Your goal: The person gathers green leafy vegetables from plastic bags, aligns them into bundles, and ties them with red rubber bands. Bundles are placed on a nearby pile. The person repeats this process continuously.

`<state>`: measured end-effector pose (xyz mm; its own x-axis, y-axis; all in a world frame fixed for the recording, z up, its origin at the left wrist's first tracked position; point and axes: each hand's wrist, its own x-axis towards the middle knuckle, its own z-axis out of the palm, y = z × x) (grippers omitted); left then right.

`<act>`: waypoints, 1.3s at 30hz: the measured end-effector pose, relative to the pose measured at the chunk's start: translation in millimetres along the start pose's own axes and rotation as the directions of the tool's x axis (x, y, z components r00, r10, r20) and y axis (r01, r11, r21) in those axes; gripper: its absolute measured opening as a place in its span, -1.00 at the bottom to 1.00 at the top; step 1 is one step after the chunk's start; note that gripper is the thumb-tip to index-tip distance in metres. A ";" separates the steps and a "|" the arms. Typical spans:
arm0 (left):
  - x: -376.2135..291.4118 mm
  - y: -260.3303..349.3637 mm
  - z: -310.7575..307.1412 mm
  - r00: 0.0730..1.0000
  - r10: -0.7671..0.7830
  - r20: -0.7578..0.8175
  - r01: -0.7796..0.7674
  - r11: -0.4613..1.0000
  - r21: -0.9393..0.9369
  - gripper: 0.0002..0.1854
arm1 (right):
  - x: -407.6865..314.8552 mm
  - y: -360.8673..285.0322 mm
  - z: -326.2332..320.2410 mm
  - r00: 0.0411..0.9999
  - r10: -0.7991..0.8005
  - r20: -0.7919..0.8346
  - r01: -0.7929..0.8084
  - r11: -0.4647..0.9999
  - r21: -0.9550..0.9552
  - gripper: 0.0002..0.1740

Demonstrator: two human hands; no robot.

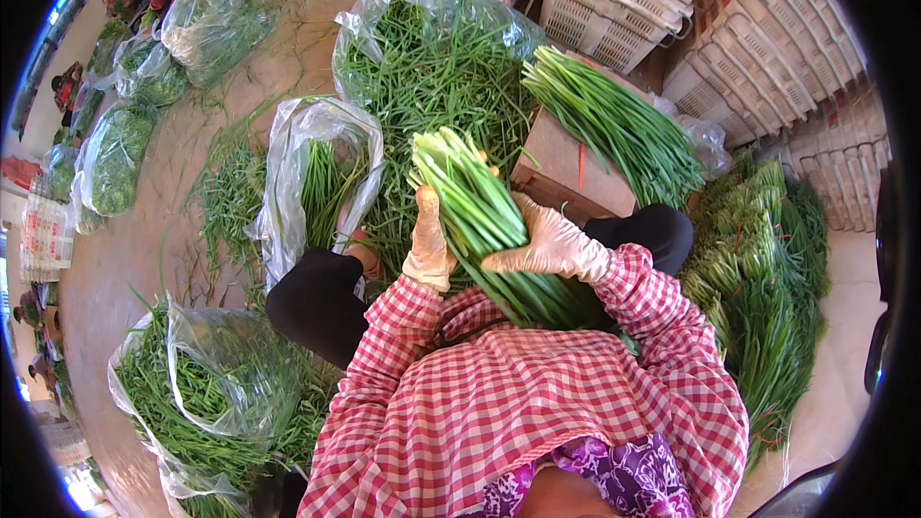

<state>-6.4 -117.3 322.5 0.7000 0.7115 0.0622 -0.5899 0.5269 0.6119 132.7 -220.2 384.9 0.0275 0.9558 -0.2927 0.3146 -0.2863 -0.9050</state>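
Observation:
Both my hands, in pale stained gloves, hold a thick bundle of long green leafy stalks [475, 194], perhaps garlic chives, slanting over my lap with its pale ends up and to the left. My left hand [540, 241] grips it from the right, thumb across the leaves. At the pale-end side, my right hand [430, 241] is upright against the bundle, its thumb raised and its other fingers partly hidden behind the stalks. Another pile of the same stalks [619, 129] lies on a wooden box [565, 158] beyond my left hand, where a red tie hangs over the edge.
Loose greens [439, 72] fill a plastic bag ahead. An upright bag [277, 180] of stalks stands left of centre; another bag [209, 388] lies lower left. Tied bundles [748, 288] are heaped at right. Stacked plastic crates [604, 21] stand behind. Several people are far left.

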 end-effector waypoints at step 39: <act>-47.8 31.8 16.0 0.995 0.087 -0.058 -0.059 0.927 0.371 -0.25 | -0.6 21.4 45.9 0.896 -0.412 0.168 0.388 0.908 0.158 -0.22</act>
<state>-52.2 -141.9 351.7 0.6214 0.7805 0.0690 -0.4384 0.2734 0.8562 95.8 -230.0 351.5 -0.2645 0.9626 0.0588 0.1462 0.1003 -0.9842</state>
